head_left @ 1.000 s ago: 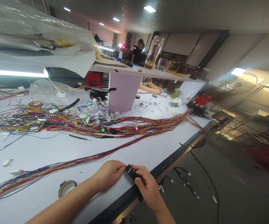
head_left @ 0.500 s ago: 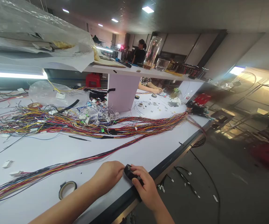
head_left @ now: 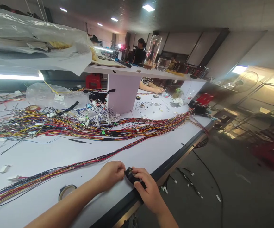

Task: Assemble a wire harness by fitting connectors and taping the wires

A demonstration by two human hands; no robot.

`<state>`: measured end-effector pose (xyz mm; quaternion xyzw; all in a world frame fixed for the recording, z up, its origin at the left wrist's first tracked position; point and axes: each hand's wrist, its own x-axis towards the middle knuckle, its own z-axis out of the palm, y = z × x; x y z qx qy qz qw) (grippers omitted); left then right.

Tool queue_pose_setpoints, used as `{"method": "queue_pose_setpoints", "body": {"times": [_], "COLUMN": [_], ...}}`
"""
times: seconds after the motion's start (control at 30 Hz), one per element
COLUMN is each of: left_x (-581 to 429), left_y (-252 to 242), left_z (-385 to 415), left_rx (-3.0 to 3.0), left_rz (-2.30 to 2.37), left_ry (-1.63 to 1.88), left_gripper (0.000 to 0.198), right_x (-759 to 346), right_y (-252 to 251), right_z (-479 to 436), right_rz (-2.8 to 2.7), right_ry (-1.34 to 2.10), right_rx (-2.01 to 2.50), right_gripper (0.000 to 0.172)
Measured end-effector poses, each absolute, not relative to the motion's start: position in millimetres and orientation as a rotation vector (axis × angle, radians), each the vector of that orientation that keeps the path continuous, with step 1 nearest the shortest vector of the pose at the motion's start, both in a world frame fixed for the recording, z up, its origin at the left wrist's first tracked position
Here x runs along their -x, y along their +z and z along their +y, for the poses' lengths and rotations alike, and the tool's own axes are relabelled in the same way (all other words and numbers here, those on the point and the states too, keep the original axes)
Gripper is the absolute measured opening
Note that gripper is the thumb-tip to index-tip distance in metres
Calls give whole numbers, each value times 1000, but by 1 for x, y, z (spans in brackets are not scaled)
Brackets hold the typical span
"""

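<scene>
My right hand (head_left: 147,188) is wrapped round a roll of black tape (head_left: 130,175) at the table's front edge. Just left of the roll, my left hand (head_left: 110,175) is closed in a pinch. A small dark bit at its fingertips, next to the roll, looks like the tape's loose end. A second tape roll (head_left: 67,191), nearly used up, lies on the table, partly behind my left forearm. Behind my hands a thin bundle of coloured wires (head_left: 80,164) runs slantwise across the white tabletop (head_left: 99,202).
A thick wire harness (head_left: 146,128) with many connectors spans the table. Above it is a shelf (head_left: 127,71) with glass jars (head_left: 152,52) and plastic-wrapped stacks. A co-worker's hands (head_left: 159,90) are busy across the table. Cables with white plugs (head_left: 189,180) hang beyond the table's edge.
My left fingers have moved slightly left and up, a little off the roll. My right hand keeps its hold on the tape. The view has shifted slightly.
</scene>
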<state>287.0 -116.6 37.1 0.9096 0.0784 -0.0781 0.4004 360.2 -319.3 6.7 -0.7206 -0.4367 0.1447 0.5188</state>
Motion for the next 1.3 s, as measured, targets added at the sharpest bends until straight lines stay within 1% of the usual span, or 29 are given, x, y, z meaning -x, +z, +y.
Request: {"method": "queue_pose_setpoints", "body": {"times": [0.07, 0.13, 0.23, 0.37, 0.5, 0.57, 0.63, 0.73, 0.8, 0.87, 0.93, 1.0, 1.03, 1.07, 1.1, 1.13, 1.2, 1.3], "left_x": [-288, -287, -285, -283, -282, -283, -284, -285, -286, -285, -284, -284, -284, -284, -284, -284, -286, -288], "left_y": [36, 36, 42, 49, 47, 41, 34, 23, 19, 20, 26, 33, 35, 37, 37, 35, 28, 18], "left_z": [-113, -110, -109, -111, -113, -116, -121, -136, -147, -152, -145, -126, -113, -99, -86, -74, -58, -54], "left_rx": [-2175, -2095, -2107, -2389, -2388, -2261, -2011, -1664, -1563, -1443, -1391, -1596, -1830, -2114, -2375, -2594, -2869, -3001], "left_rz": [175, 165, 175, -10, -149, -78, 93, 309, 353, 390, 440, 467, 452, 410, 386, 392, 442, 388], "left_ry": [-245, -253, -202, -177, -191, -146, -111, -131, -154, -165, -153, -57, 41, 156, 278, 322, 243, 29], "left_gripper": [24, 31, 39, 35, 36, 33, 30, 37, 39, 39, 44, 50, 49, 42, 39, 39, 35, 31], "right_x": [-361, -362, -362, -362, -363, -363, -362, -357, -355, -358, -370, -393, -407, -423, -437, -451, -469, -470], "right_y": [7, 8, 10, 14, 14, 11, 7, 2, -1, -2, -2, 0, 1, 2, 3, 4, 6, 11], "right_z": [-320, -321, -321, -321, -324, -325, -325, -326, -327, -330, -336, -345, -350, -356, -361, -367, -374, -374], "right_rz": [-1035, -1010, -959, -959, -915, -884, -861, -813, -775, -720, -604, -474, -441, -445, -481, -514, -547, -508], "right_ry": [358, 373, 401, 441, 506, 509, 496, 452, 413, 398, 374, 304, 248, 177, 102, 42, -55, -182], "right_rx": [1699, 1688, 1680, 1654, 1649, 1684, 1731, 1754, 1744, 1747, 1789, 1925, 2028, 2144, 2247, 2317, 2393, 2446], "right_gripper": [15, 17, 21, 24, 31, 32, 33, 30, 31, 32, 37, 42, 44, 45, 44, 41, 37, 37]}}
